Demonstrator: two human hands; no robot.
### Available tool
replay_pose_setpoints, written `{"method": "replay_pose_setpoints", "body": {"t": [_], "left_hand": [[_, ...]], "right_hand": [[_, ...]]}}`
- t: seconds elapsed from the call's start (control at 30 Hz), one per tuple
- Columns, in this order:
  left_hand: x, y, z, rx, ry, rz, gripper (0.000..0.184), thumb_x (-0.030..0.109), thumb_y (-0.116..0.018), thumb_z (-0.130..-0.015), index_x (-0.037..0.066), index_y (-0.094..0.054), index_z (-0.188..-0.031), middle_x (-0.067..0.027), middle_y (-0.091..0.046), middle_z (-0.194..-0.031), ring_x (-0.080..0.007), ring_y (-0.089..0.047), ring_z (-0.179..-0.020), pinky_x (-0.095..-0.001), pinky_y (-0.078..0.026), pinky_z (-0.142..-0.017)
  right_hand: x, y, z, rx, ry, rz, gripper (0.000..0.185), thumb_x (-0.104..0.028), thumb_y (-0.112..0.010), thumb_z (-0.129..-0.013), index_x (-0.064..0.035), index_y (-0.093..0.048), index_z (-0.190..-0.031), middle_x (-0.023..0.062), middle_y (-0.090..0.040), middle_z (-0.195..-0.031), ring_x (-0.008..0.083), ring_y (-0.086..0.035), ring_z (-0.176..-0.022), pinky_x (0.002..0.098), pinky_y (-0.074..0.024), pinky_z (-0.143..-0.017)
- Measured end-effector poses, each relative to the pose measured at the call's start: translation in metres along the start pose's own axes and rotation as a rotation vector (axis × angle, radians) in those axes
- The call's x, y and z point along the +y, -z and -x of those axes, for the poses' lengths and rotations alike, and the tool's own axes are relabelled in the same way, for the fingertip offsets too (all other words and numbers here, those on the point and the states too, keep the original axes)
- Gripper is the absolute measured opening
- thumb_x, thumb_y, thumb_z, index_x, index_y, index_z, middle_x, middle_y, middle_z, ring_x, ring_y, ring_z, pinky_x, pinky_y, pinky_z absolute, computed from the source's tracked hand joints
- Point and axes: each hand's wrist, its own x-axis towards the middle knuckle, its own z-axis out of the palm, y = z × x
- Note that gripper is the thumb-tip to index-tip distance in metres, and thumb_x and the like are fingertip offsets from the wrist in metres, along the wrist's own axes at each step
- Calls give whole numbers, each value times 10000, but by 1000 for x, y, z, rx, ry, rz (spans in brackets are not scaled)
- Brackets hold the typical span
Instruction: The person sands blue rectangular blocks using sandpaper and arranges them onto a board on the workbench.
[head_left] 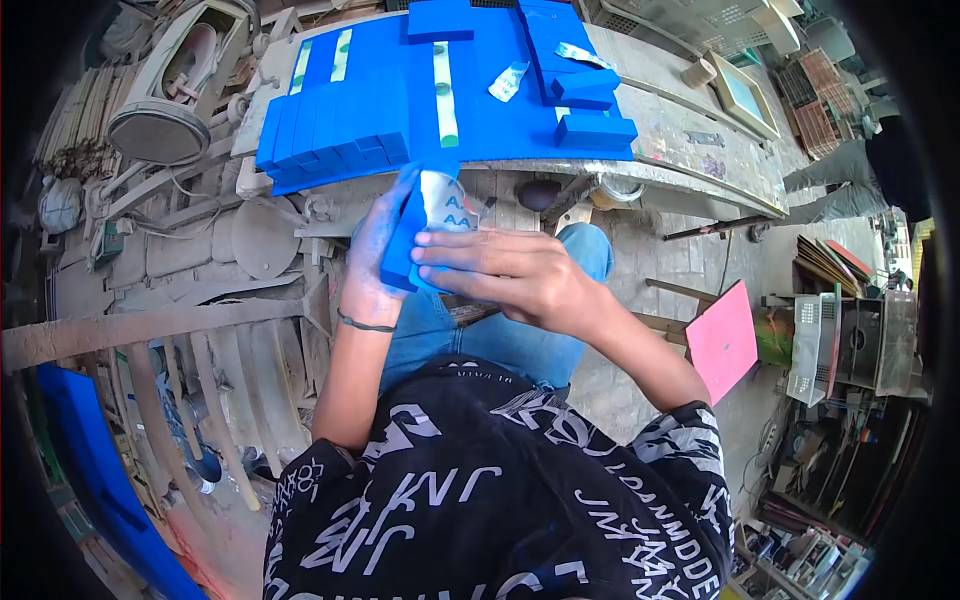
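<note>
My left hand [366,262], dusted with blue, is wrapped round a blue block [402,245] above my lap. My right hand [525,265] reaches in from the other side, its fingers closed on a pale paper sheet [444,200] printed with letters. That sheet lies against the block's side and looks like the back of sandpaper; its other face is hidden. Beyond my hands, more blue blocks [340,135] stand in a packed row on a blue-covered board [400,85]. Loose blue blocks [597,132] and crumpled printed paper pieces [508,82] lie at its right.
The board rests on a dusty wooden bench [690,135]. A wooden rail [160,335] with slats runs at my left. To the right are a pink panel [720,340] and crates [810,335]. Another person's leg [830,180] shows at the far right.
</note>
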Motion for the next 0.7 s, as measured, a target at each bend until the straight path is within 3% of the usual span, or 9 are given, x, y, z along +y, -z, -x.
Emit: {"method": "replay_pose_setpoints", "body": {"t": [0.13, 0.2, 0.23, 0.33, 0.37, 0.4, 0.5, 0.6, 0.7], "left_hand": [[-4, 30, -19, -643, 76, 0, 274, 283, -399, -994, 120, -529, -1171, -66, -581, -880, -164, -566, -663, -304, -452, -502], [-4, 29, -20, -596, 71, 1, 278, 285, -393, -996, 119, -528, -1173, -62, -577, -897, -153, -563, -671, -300, -443, -497], [-7, -2, 7, -56, -104, -212, 263, 275, -389, -997, 118, -519, -1161, -60, -562, -863, -141, -520, -620, -287, -395, -471], [-3, -3, -1, -8, -18, -41, 277, 259, -396, -993, 122, -492, -1214, -71, -579, -899, -157, -552, -654, -321, -455, -509], [-2, 32, -15, -651, 10, -1, 282, 257, -414, -990, 135, -481, -1235, -83, -591, -923, -179, -575, -673, -354, -492, -546], [-2, 31, -16, -652, 18, -1, 282, 257, -414, -990, 135, -481, -1235, -83, -591, -923, -179, -575, -673, -354, -492, -546], [-3, 14, -12, -529, 55, -82, 254, 264, -432, -985, 143, -491, -1200, -84, -581, -885, -195, -561, -641, -343, -476, -522], [-5, -3, 3, 34, -51, -123, 198, 272, -438, -984, 142, -501, -1120, -84, -555, -825, -187, -507, -577, -307, -396, -460], [1, 29, -20, -646, 97, -47, 266, 261, -456, -976, 120, -501, -1197, -108, -590, -945, -228, -607, -758, -376, -531, -641]], "right_hand": [[64, 10, 15, 88, -150, 174, 468, 86, -562, -648, 4, -630, -1104, 144, -633, -1165, 300, -637, -1036, 378, -527, -885], [47, 3, 12, 100, -122, 97, 436, 82, -560, -671, 7, -634, -1094, 138, -627, -1183, 299, -634, -1048, 380, -531, -883], [23, -2, 7, 65, -104, 20, 414, 77, -565, -682, -5, -645, -1080, 136, -627, -1186, 299, -633, -1052, 381, -533, -886], [13, -1, 4, 45, -40, 10, 373, 66, -585, -708, -18, -655, -1065, 135, -624, -1194, 290, -629, -1064, 383, -532, -897], [32, 0, 11, 83, -124, 16, 395, 68, -593, -691, -20, -652, -1072, 128, -620, -1205, 290, -625, -1072, 388, -530, -903], [53, 3, 16, 120, -206, 27, 418, 71, -602, -675, -21, -649, -1079, 121, -615, -1215, 290, -621, -1080, 393, -528, -909], [29, 0, 7, 75, -160, 85, 438, 82, -561, -686, -31, -649, -1100, 144, -616, -1210, 291, -607, -1113, 380, -510, -929], [5, -2, 1, -12, -39, 8, 432, 88, -551, -678, -15, -645, -1087, 124, -628, -1195, 297, -613, -1103, 382, -515, -923], [57, 4, 10, 115, -142, 125, 429, 80, -597, -680, -4, -635, -1100, 155, -626, -1181, 302, -642, -1040, 369, -540, -882]]}}
